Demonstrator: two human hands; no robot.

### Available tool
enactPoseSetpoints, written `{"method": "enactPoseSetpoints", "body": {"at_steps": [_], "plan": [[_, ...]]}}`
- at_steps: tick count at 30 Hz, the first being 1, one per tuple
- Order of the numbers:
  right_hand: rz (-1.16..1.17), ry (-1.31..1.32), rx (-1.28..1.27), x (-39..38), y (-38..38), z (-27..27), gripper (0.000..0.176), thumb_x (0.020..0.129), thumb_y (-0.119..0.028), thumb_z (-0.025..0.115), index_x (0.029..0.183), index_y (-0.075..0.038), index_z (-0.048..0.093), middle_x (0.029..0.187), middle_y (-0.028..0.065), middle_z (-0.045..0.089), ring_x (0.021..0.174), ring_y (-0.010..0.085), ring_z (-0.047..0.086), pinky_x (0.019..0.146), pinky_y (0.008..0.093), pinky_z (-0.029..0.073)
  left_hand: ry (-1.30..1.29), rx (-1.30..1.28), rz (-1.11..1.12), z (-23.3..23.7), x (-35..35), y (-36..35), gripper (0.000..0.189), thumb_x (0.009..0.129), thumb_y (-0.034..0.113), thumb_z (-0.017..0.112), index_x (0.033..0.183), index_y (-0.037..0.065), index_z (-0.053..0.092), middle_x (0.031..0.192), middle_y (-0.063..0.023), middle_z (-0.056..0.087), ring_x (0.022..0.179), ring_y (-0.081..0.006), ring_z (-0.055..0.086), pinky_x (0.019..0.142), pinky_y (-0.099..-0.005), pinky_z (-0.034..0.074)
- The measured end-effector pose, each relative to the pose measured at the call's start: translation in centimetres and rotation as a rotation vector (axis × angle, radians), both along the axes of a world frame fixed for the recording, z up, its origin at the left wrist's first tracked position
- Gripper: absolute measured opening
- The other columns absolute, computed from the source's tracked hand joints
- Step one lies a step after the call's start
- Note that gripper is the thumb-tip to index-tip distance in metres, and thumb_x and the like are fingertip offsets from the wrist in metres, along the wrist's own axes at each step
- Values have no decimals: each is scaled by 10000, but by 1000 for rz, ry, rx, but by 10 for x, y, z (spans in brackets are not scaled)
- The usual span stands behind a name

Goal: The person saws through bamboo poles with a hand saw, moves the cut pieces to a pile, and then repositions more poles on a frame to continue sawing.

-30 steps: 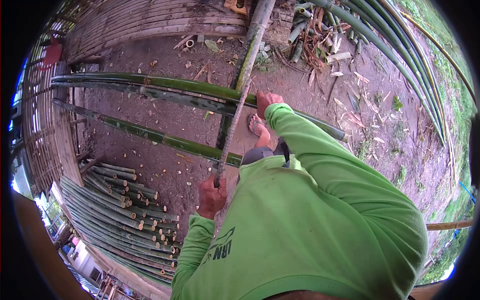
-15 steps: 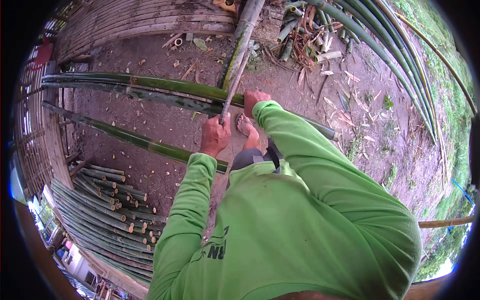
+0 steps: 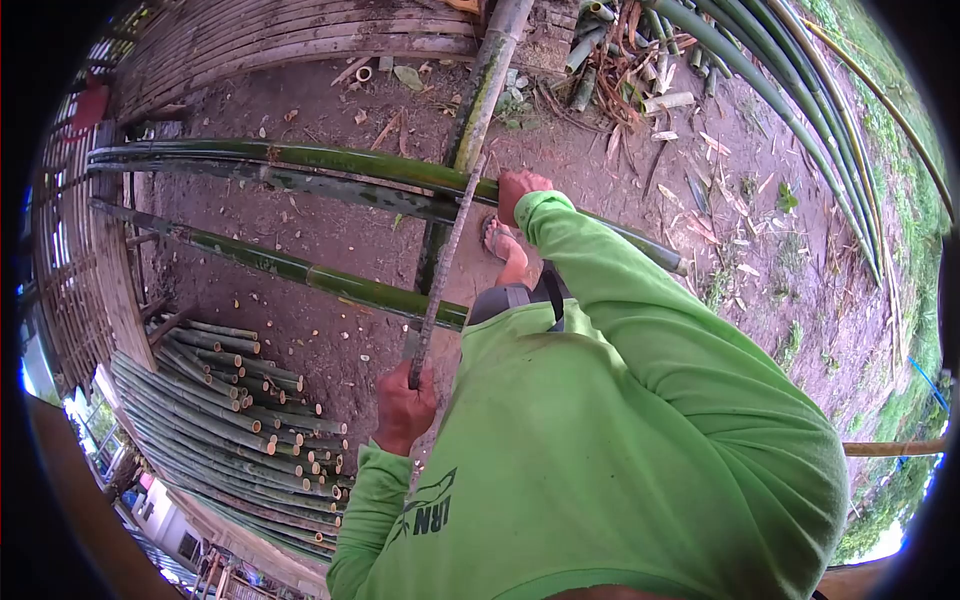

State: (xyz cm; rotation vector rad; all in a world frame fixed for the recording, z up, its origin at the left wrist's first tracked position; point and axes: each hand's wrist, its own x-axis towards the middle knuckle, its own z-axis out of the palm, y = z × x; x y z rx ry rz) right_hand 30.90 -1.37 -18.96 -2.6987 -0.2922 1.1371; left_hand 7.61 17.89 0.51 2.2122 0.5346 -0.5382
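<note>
My left hand (image 3: 405,405) is closed round the near end of a long, thin, greyish blade-like tool (image 3: 447,262). The tool slants up and away from me, its far part lying across a green bamboo pole (image 3: 350,163). My right hand (image 3: 520,190) grips that pole just right of the tool. Beneath them, a thicker bamboo pole (image 3: 485,85) runs away from me under the crossing poles. Nearer to me, another green pole (image 3: 340,284) lies across on the left.
Cut bamboo poles (image 3: 215,410) are stacked at lower left, beside a slatted bamboo structure (image 3: 110,270). A slatted platform (image 3: 300,35) is at the top. Offcuts (image 3: 590,50) and long bent poles (image 3: 780,115) lie at upper right. My sandalled foot (image 3: 497,238) stands below the pole.
My left hand has moved down and left toward my body, drawing the tool back with it across the pole. My right hand still holds the pole.
</note>
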Motion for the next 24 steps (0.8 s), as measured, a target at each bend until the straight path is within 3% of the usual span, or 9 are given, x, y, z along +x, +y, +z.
{"method": "enactPoseSetpoints", "body": {"at_steps": [3, 6, 8, 12, 15, 18, 21, 24], "plan": [[1, 9, 9, 1, -1, 6, 253, 694, -111, 633, 930, -59, 709, 940, 179, 691, 918, 320, 677, 800, 404, 548, -66, -5, -77, -34, 34, -7, 265, 892, 217, 572, 719, 18, 584, 583, -206, 542, 547, -391, 576, 509, -437, 437], [-16, 14, -5, -3, -2, 5, 252, 690, -113, 639, 927, -66, 711, 950, 177, 691, 923, 313, 677, 792, 399, 551, -287, 28, -141, -133, 127, -36, 300, 904, 246, 560, 705, 23, 590, 600, -212, 566, 589, -408, 584, 535, -459, 443], [-34, 20, -27, 5, 0, -1, 246, 695, -118, 638, 926, -79, 714, 975, 168, 690, 943, 302, 673, 795, 396, 553, -278, 10, -125, -140, 144, -40, 306, 908, 264, 555, 717, 28, 592, 580, -202, 551, 577, -408, 572, 522, -453, 432], [4, 80, -22, 10, -2, -7, 272, 699, -130, 630, 952, -80, 714, 1000, 165, 685, 972, 309, 663, 827, 406, 543, -282, -154, -28, -173, 109, -24, 306, 910, 278, 559, 730, 32, 587, 588, -195, 552, 569, -392, 567, 514, -437, 427], [-5, 104, 2, 13, -4, -6, 307, 681, -126, 638, 975, -78, 711, 1009, 175, 682, 974, 306, 662, 841, 402, 538, -312, -137, -20, -183, 106, -27, 300, 913, 274, 559, 739, 30, 584, 597, -198, 556, 576, -397, 571, 518, -436, 425], [-17, 99, -13, 10, -2, 9, 332, 668, -121, 642, 990, -77, 708, 1012, 175, 681, 973, 298, 664, 844, 399, 536, -321, 32, -130, -129, 110, -32, 290, 913, 265, 560, 743, 31, 581, 616, -211, 563, 603, -413, 580, 521, -446, 428], [8, 107, -10, 16, -4, 3, 336, 667, -123, 640, 993, -83, 710, 1008, 170, 684, 969, 302, 665, 842, 399, 537, -152, 19, -113, -38, 54, -12, 299, 912, 255, 554, 727, 21, 570, 629, -234, 563, 633, -431, 584, 533, -465, 437], [-5, 109, 3, 8, -3, -5, 331, 659, -125, 647, 977, -58, 709, 1000, 174, 685, 961, 307, 667, 829, 400, 542, -65, 42, -80, -4, 35, -13, 301, 907, 255, 558, 726, 15, 576, 615, -238, 552, 616, -432, 577, 533, -466, 437]]}}
